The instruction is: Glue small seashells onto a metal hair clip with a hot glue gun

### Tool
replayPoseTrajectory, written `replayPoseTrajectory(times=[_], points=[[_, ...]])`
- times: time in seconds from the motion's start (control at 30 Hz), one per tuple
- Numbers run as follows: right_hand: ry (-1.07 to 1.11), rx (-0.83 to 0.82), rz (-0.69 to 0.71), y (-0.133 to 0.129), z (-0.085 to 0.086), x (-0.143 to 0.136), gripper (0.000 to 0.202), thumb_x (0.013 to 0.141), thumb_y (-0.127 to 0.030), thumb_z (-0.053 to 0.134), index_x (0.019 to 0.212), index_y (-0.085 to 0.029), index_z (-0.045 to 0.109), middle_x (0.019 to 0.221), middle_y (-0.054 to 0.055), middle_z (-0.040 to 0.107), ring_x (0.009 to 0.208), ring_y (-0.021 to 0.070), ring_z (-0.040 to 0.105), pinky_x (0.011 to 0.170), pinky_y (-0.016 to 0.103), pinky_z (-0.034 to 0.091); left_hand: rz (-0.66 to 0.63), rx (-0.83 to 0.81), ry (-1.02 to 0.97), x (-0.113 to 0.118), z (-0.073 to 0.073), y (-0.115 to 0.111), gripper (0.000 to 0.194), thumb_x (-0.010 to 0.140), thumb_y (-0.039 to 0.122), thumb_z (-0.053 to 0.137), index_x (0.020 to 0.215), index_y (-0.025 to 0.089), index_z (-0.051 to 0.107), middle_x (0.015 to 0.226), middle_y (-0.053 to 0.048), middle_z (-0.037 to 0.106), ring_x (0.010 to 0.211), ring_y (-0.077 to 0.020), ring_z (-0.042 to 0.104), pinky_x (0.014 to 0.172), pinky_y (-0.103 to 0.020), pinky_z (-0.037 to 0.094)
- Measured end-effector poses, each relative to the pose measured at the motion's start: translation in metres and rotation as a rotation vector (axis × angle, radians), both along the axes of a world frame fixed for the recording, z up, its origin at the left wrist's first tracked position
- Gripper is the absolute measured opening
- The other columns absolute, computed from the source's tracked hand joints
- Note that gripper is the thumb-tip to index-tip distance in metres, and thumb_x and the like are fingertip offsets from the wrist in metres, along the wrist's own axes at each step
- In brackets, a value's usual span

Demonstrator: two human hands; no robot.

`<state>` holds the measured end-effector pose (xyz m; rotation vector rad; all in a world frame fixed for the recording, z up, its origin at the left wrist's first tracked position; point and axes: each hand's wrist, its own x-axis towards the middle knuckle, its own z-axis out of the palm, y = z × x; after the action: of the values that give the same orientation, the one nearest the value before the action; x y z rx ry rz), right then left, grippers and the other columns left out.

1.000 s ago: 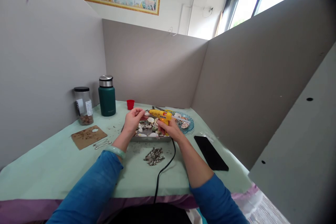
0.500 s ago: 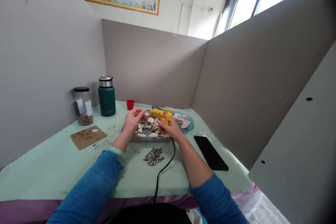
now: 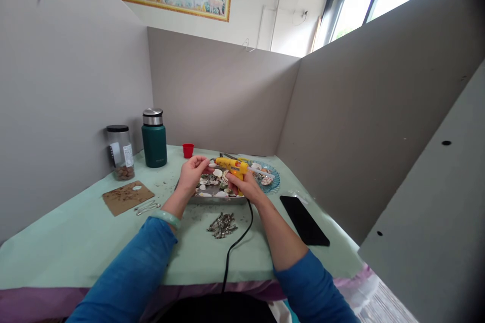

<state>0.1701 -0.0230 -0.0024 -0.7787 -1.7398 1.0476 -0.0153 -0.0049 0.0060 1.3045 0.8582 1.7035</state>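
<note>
My right hand [image 3: 245, 184] is wrapped round the handle of a yellow hot glue gun [image 3: 232, 164], whose nozzle points left. A clear glue stick [image 3: 261, 172] juts from its back end. Close to the nozzle, my left hand [image 3: 195, 170] pinches a small whitish shell [image 3: 212, 165], mostly hidden by the fingers. Whether the nozzle touches the shell I cannot tell. Beneath both hands lies a metal tray [image 3: 217, 201] with many shells [image 3: 217, 173] in it. A blue glass plate [image 3: 275, 181] with more shells is just right of the glue gun.
A pile of metal clips [image 3: 222, 225] lies before the tray, beside the black cord [image 3: 230, 252]. Leftward are a brown board [image 3: 121, 201], safety pins [image 3: 147, 207], a jar [image 3: 120, 154], a green flask [image 3: 154, 141] and a red cup [image 3: 188, 150]. A black phone-like slab [image 3: 305, 220] lies right.
</note>
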Motion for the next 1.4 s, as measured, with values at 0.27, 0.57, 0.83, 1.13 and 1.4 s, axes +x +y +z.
replayPoseTrajectory(times=[0.27,0.57,0.83,1.13,1.4], points=[[-0.004,0.0,-0.001,0.002,-0.002,0.0003,0.033,0.077,-0.048,0.059,0.074,-0.015,0.057,0.057,-0.002,0.054,0.04,0.0067,0.044,0.039,0.019,0.035,-0.054,-0.016,-0.097,-0.0005,0.0005,0.0009,0.035,0.062,0.037,0.074,0.08,0.013,0.055,0.062,0.001,0.063,0.056,-0.0128,0.062,0.064,-0.029,0.053],[0.008,0.005,-0.001,-0.0004,-0.0004,-0.0003,0.032,0.077,-0.047,0.059,0.073,-0.015,0.055,0.057,-0.002,0.054,0.04,0.0064,0.044,0.04,0.019,0.035,-0.137,-0.055,-0.147,-0.0025,0.0,0.0019,0.034,0.062,0.034,0.075,0.08,0.013,0.055,0.067,-0.001,0.064,0.056,-0.0112,0.062,0.064,-0.028,0.053],[-0.001,0.005,0.014,0.0005,-0.0007,-0.0003,0.032,0.077,-0.047,0.059,0.075,-0.015,0.056,0.057,-0.003,0.054,0.04,0.0066,0.045,0.04,0.019,0.036,-0.117,-0.06,-0.115,-0.0033,-0.0012,0.0035,0.036,0.062,0.036,0.075,0.08,0.013,0.055,0.066,-0.001,0.064,0.055,-0.0113,0.062,0.064,-0.027,0.052],[-0.022,0.013,0.0,-0.0002,0.0005,0.0004,0.032,0.077,-0.046,0.058,0.074,-0.015,0.056,0.056,-0.002,0.054,0.04,0.0067,0.045,0.04,0.019,0.035,-0.101,-0.063,-0.095,-0.0023,0.0004,0.0012,0.036,0.061,0.037,0.075,0.08,0.013,0.056,0.063,-0.001,0.064,0.053,-0.0111,0.061,0.061,-0.025,0.052],[-0.045,0.004,-0.023,0.0014,-0.0002,0.0008,0.033,0.076,-0.048,0.059,0.076,-0.015,0.057,0.056,-0.002,0.054,0.04,0.007,0.045,0.039,0.019,0.035,-0.105,-0.059,-0.097,-0.0028,-0.0005,0.0022,0.038,0.06,0.038,0.076,0.08,0.012,0.056,0.063,-0.001,0.065,0.054,-0.0106,0.061,0.06,-0.024,0.051]])
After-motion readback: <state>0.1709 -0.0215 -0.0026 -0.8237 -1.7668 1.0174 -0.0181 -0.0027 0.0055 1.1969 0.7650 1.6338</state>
